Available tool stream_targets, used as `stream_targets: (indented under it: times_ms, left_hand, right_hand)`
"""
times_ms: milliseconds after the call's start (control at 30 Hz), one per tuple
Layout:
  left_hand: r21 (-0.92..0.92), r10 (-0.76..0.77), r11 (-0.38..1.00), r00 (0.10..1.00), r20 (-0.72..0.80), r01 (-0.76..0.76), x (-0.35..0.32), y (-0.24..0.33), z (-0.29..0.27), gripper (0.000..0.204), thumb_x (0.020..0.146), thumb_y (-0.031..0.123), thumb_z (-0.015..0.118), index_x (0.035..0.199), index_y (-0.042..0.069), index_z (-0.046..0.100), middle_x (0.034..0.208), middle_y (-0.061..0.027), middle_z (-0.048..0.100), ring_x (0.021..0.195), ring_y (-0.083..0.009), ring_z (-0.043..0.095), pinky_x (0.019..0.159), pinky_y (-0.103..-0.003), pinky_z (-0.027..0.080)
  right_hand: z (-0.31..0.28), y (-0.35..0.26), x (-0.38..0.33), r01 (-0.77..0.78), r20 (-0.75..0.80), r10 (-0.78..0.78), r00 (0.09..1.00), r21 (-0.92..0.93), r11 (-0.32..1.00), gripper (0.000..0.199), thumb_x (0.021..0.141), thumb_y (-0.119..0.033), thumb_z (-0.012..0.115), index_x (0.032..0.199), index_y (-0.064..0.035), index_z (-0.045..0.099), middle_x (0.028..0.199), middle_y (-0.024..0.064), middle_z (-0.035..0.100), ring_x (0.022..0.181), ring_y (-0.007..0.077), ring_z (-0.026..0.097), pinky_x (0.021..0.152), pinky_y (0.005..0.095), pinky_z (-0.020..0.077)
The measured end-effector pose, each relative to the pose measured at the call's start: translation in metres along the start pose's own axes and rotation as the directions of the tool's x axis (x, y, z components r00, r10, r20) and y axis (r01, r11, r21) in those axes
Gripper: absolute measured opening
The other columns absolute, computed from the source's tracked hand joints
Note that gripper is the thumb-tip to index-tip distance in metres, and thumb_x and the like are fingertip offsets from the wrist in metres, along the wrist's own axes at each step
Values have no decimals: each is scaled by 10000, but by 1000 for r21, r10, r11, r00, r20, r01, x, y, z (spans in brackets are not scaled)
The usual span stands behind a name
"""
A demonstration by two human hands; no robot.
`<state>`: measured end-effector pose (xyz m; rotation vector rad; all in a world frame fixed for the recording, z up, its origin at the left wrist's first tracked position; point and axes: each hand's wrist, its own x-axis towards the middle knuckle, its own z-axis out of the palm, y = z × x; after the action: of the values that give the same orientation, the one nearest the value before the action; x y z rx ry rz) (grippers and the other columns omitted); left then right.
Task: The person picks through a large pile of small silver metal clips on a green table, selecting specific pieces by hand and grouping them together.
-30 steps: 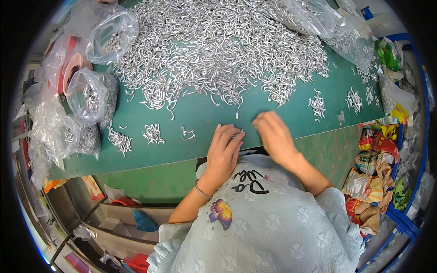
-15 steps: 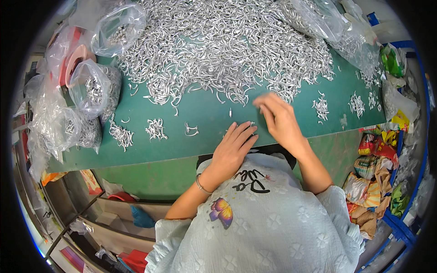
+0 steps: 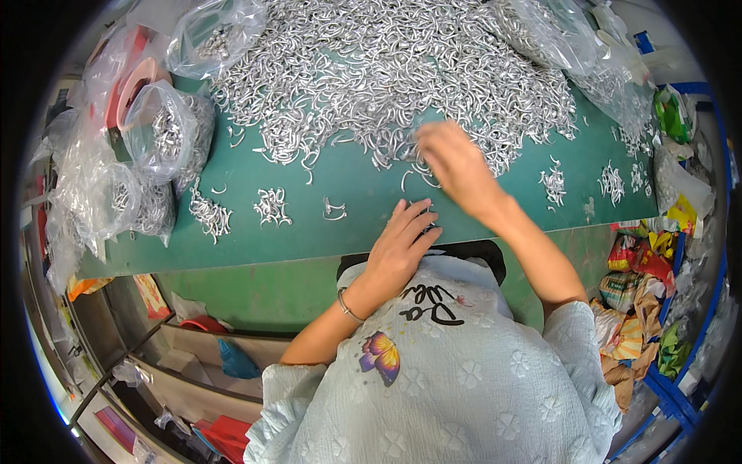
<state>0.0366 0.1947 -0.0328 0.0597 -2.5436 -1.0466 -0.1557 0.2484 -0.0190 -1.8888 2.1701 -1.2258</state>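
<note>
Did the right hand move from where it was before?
Yes. The right hand went from the table's near edge up to the big pile of metal hooks.

Clear plastic bags (image 3: 158,131) of silvery metal pieces are crowding the green table's (image 3: 255,243) left edge, more clear bags (image 3: 568,39) are lying at its far right corner, and colourful crumpled wrappers (image 3: 641,267) are piling beyond its right edge.

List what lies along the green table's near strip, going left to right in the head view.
Clear bags of metal hooks → three small hook bunches → left hand → right hand → two more small bunches.
</note>
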Motion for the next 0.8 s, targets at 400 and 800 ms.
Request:
stream_targets:
  times_ms: [400,800]
  left_hand:
    - [58,-126,990,992,13,125,-2,4,-5,360,786,-29,663,1140,31,629,1172,-121,565,1266,-351,467,1069,-586,360]
    - [-25,-73,997,996,-52,72,-12,-2,-5,444,749,-57,556,1190,-16,592,1231,-165,526,1290,-378,439,1081,-528,374]
  right_hand:
    - [-36,-27,-14,-228,-58,220,974,-309,924,246,756,-144,759,951,-88,619,997,55,563,975,269,505,835,404,362]
    - [-18,-40,-38,-184,265,167,950,38,982,101,800,-100,700,866,-45,648,923,49,544,916,249,503,779,357,376]
